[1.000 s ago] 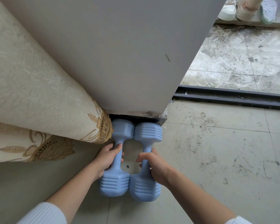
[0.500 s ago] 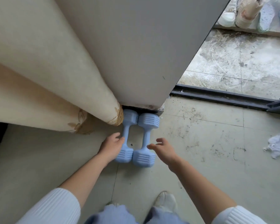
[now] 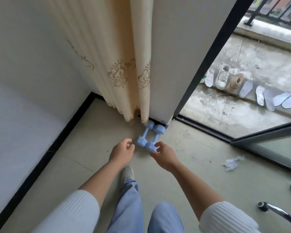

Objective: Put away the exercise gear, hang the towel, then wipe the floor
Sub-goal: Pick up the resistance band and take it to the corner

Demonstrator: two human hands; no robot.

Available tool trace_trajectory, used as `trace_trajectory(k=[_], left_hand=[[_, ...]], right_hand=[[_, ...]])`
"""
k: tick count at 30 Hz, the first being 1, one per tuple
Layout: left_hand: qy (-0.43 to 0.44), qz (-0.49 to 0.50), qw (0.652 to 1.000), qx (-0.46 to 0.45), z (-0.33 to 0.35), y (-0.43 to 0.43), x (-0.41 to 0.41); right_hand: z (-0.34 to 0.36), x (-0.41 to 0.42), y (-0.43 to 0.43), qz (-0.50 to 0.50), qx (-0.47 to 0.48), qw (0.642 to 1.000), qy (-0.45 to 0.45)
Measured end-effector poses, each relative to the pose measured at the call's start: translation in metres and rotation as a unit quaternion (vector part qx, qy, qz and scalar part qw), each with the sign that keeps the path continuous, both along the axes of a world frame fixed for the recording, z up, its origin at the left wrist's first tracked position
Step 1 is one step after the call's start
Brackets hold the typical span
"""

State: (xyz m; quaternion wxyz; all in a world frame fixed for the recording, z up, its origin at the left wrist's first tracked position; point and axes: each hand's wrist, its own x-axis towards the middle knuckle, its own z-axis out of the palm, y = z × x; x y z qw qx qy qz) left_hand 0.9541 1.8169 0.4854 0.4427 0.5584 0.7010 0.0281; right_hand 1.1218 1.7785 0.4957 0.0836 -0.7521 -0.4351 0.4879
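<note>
Two light-blue dumbbells lie side by side on the floor against the foot of the wall pillar, the left dumbbell beside the curtain hem and the right dumbbell next to it. My left hand hovers just short of their near ends, fingers loosely curled and holding nothing. My right hand hangs above the near end of the right dumbbell, fingers relaxed, also holding nothing. A crumpled pale cloth lies on the floor to the right.
A cream curtain hangs at the corner. An open sliding door with a dark track leads to a balcony with shoes and insoles. A chrome chair leg with castor stands at the lower right. White wall with black skirting at left.
Both hands let go of the dumbbell handles and drew back. The view rose and pulled away, so my legs and the balcony now show.
</note>
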Motion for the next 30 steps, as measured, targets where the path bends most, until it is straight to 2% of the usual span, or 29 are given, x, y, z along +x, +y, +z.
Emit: trace_trajectory(k=[6, 12, 17, 23, 30], left_hand=[[0.036, 0.079, 0.993, 0.081, 0.078, -0.134, -0.023], [0.055, 0.194, 0.966, 0.165, 0.135, -0.282, -0.046], [0.094, 0.313, 0.925, 0.196, 0.169, -0.417, -0.094], [0.153, 0.421, 0.864, 0.230, 0.192, -0.602, -0.171], [0.246, 0.527, 0.797, 0.164, 0.202, -0.887, -0.267]], right_hand=[[0.069, -0.031, -0.089, 0.163, 0.048, 0.985, -0.020], [0.124, -0.070, -0.180, 0.306, 0.126, 0.943, -0.030], [0.160, -0.135, -0.280, 0.457, 0.156, 0.875, -0.030], [0.187, -0.241, -0.430, 0.583, 0.190, 0.790, -0.009], [0.200, -0.385, -0.681, 0.704, 0.197, 0.682, 0.033]])
